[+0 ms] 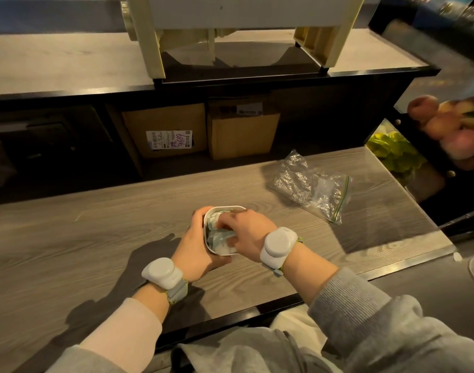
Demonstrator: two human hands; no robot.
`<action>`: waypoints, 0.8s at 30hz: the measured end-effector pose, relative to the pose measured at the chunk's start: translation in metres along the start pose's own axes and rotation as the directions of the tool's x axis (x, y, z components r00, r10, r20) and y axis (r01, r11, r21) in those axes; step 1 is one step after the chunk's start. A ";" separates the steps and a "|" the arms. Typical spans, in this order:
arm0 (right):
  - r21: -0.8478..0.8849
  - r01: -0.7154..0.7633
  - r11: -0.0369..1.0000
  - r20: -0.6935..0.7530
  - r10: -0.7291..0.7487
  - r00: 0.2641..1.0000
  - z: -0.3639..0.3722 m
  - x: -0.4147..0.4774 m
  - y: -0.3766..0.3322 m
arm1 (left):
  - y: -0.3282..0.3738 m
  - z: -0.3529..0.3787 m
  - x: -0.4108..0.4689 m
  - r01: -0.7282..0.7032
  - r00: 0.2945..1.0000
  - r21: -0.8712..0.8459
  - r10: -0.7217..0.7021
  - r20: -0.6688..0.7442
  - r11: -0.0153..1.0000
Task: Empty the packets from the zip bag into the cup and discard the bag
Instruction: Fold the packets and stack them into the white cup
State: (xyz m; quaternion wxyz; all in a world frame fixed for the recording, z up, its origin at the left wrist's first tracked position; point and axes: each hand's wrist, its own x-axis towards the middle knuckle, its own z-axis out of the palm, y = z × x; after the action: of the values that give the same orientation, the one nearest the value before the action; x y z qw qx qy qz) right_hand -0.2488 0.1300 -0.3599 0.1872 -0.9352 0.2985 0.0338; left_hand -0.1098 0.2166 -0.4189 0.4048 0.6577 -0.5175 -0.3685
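A white cup (207, 239) stands on the wooden counter (95, 238) near its front edge. My left hand (195, 246) wraps around the cup's left side. My right hand (244, 232) reaches over the rim, its fingers pressed down on the pale green packets (218, 239) that fill the cup. The clear zip bag (311, 187) with a green seal lies flat and crumpled on the counter to the right, apart from both hands. It looks empty.
Two cardboard boxes (165, 130) sit on a shelf behind the counter. A cream-coloured machine (238, 30) stands on the upper ledge. Peaches (451, 125) and green produce (392, 152) lie at the right. The counter's metal edge (408, 261) runs at the right front.
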 end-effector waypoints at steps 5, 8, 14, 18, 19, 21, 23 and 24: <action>-0.074 0.020 0.997 -0.184 -0.034 0.982 0.005 0.008 0.004 | 0.001 -0.004 0.007 0.008 1.000 -0.007 -0.009 -0.013 1.000; -0.037 0.007 0.999 -0.286 -0.018 0.958 0.007 0.012 0.008 | -0.001 -0.008 0.013 0.022 0.999 -0.018 -0.022 -0.028 1.000; 0.562 -0.067 0.824 -0.462 0.380 0.802 0.018 0.027 0.018 | -0.009 -0.022 0.027 0.006 0.983 -0.018 -0.009 -0.181 1.000; 0.758 -0.303 0.578 -0.106 0.566 0.818 0.024 0.050 0.028 | -0.018 -0.039 0.042 0.059 0.966 0.019 -0.053 -0.254 0.998; 0.782 -0.333 0.528 -0.023 0.558 0.830 0.026 0.056 0.028 | -0.021 -0.043 0.047 0.068 0.964 0.015 -0.062 -0.260 0.998; 0.808 -0.345 0.477 0.062 0.514 0.856 0.027 0.067 0.024 | -0.026 -0.049 0.057 0.083 0.961 0.022 -0.074 -0.267 0.996; 0.803 -0.352 0.481 0.080 0.498 0.864 0.026 0.081 0.020 | -0.032 -0.055 0.067 0.109 0.952 0.036 -0.094 -0.290 0.993; 0.800 -0.358 0.482 0.084 0.501 0.862 0.026 0.088 0.019 | -0.035 -0.057 0.072 0.131 0.945 0.030 -0.116 -0.305 0.991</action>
State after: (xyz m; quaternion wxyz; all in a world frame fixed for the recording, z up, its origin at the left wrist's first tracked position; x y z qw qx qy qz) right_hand -0.1866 0.0770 -0.4055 0.5424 -0.6465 0.5201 -0.1317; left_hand -0.0305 0.1592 -0.4326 0.4386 0.7475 -0.4162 -0.2751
